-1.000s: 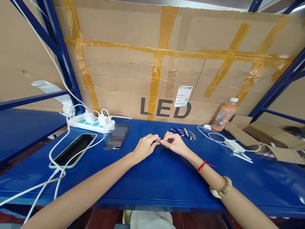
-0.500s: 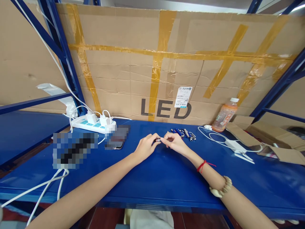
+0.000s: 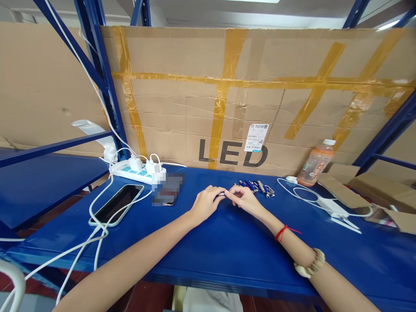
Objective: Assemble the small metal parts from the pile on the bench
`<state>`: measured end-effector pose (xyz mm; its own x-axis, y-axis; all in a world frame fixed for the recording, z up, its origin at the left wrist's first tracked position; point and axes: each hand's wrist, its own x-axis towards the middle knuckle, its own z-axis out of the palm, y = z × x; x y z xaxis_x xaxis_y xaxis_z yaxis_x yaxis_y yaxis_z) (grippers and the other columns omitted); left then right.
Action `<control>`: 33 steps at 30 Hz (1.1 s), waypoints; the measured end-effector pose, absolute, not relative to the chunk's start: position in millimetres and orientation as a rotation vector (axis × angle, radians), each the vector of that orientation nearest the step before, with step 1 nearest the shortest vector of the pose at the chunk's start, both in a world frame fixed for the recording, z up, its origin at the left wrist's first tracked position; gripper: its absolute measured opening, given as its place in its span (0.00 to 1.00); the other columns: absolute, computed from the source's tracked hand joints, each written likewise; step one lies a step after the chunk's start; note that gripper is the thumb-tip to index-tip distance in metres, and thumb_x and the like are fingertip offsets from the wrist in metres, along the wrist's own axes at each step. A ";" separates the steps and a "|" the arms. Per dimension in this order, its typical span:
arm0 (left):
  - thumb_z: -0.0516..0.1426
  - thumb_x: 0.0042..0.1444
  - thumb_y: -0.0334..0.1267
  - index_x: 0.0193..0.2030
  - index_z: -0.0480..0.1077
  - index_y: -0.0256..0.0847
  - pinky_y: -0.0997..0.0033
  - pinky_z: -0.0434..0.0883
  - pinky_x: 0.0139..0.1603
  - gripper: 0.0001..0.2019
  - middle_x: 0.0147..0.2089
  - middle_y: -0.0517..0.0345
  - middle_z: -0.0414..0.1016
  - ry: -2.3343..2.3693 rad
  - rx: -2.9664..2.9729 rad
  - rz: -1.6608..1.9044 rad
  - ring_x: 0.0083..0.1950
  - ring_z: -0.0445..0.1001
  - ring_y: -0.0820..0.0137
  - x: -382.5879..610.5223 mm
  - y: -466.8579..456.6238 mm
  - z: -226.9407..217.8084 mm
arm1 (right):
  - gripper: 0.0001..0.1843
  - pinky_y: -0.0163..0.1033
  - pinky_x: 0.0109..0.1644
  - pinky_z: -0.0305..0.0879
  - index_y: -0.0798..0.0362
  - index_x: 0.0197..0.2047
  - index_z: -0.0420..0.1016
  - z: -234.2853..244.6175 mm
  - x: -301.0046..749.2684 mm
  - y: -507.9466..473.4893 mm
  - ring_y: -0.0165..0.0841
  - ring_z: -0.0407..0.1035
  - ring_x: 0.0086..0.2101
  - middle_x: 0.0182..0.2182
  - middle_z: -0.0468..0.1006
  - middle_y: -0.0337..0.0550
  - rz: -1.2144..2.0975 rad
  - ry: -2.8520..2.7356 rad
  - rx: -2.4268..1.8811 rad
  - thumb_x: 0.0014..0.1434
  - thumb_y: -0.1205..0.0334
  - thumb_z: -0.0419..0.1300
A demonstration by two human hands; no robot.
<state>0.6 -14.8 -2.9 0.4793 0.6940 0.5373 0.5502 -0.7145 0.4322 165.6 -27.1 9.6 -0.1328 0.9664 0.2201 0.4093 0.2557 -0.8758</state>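
Observation:
My left hand (image 3: 208,200) pinches a small dark cylinder with a pale, shiny band (image 3: 222,194) between thumb and fingertips, just above the blue tabletop. At the cylinder's other end, my right hand (image 3: 242,197) has its thumb and curled fingers closed on the tip, so most of that end is covered. What the cylinder is cannot be made out. Right behind my right hand lies a small pile of slim blue and silver metal tubes (image 3: 260,187), some with rings or clips, partly hidden by my fingers.
On the left are a phone (image 3: 118,203) under white cables, a second, blurred phone (image 3: 169,190) and a white power strip (image 3: 138,173). Rightward stand an orange drink bottle (image 3: 316,164), a white adapter (image 3: 331,207) and an open carton (image 3: 386,190). A cardboard sheet (image 3: 182,117) walls the back.
The whole view has shifted, so everything sits a little further right and lower. Both hands stay together at the small cylinder, with hardly any change in their grip.

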 end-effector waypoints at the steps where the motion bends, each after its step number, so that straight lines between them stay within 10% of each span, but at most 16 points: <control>1: 0.50 0.59 0.36 0.43 0.70 0.45 0.71 0.68 0.42 0.10 0.40 0.61 0.75 1.080 2.522 1.051 0.40 0.69 0.70 0.6 -14.5 -3.2 | 0.26 0.29 0.17 0.52 0.56 0.20 0.66 9.6 164.7 -27.4 0.21 0.59 0.16 0.18 0.64 0.36 0.832 -1.694 -1.286 0.41 0.39 0.62; 12: 0.51 0.58 0.38 0.40 0.70 0.45 0.75 0.67 0.35 0.08 0.38 0.62 0.75 1.082 2.323 1.099 0.38 0.73 0.71 1.5 -10.4 -2.3 | 0.22 0.32 0.25 0.63 0.55 0.36 0.76 10.0 167.9 -25.6 0.22 0.62 0.20 0.30 0.72 0.43 0.571 -1.671 -1.229 0.45 0.46 0.63; 33: 0.45 0.61 0.35 0.36 0.67 0.39 0.76 0.64 0.35 0.11 0.31 0.60 0.71 0.768 2.407 0.946 0.31 0.68 0.74 -1.3 -11.5 -2.2 | 0.19 0.30 0.19 0.60 0.56 0.21 0.73 7.0 178.6 -21.7 0.22 0.62 0.20 0.27 0.70 0.41 0.838 -1.684 -1.024 0.37 0.48 0.68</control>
<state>-1.3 -11.5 -2.2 0.6117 0.6340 0.4731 0.3329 -0.7489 0.5730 178.6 -21.7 7.0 -0.1880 0.9085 0.3731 0.2499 0.4116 -0.8764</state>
